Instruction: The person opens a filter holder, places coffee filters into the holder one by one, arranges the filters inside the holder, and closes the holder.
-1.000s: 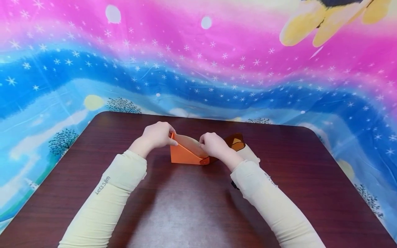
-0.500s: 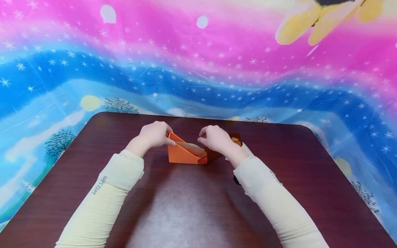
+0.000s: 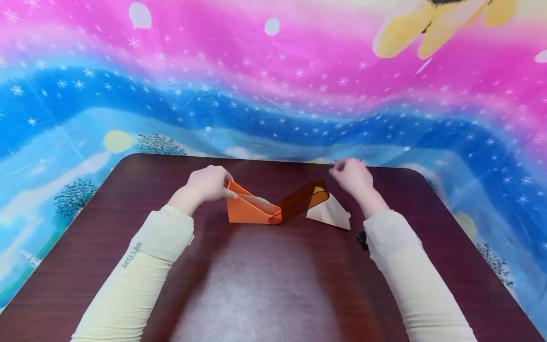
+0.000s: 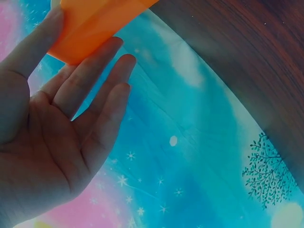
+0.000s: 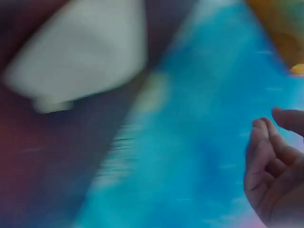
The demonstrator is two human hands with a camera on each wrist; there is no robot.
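An orange filter holder (image 3: 247,211) with a sloping top stands on the table. Its brown see-through lid (image 3: 297,203) is swung out to the right. A pale paper coffee filter (image 3: 258,202) sits inside, its upper edge showing. My left hand (image 3: 207,183) pinches the holder's tall left end; in the left wrist view the thumb and fingers lie on either side of the orange wall (image 4: 97,31). My right hand (image 3: 354,178) is in the air beyond the lid, fingers loosely bent, holding nothing. Below it, another fan-shaped paper filter (image 3: 330,214) lies on the table, blurred in the right wrist view.
The dark wooden table (image 3: 256,275) has rounded far corners. Behind it hangs a pink and blue cloth (image 3: 239,95) printed with snowflakes and trees. A small black object (image 3: 362,240) shows at the right sleeve.
The paper in the holder has sunk lower. My right hand has let go and moved up and right, uncovering the lid and the loose filter. The left hand still grips the holder.
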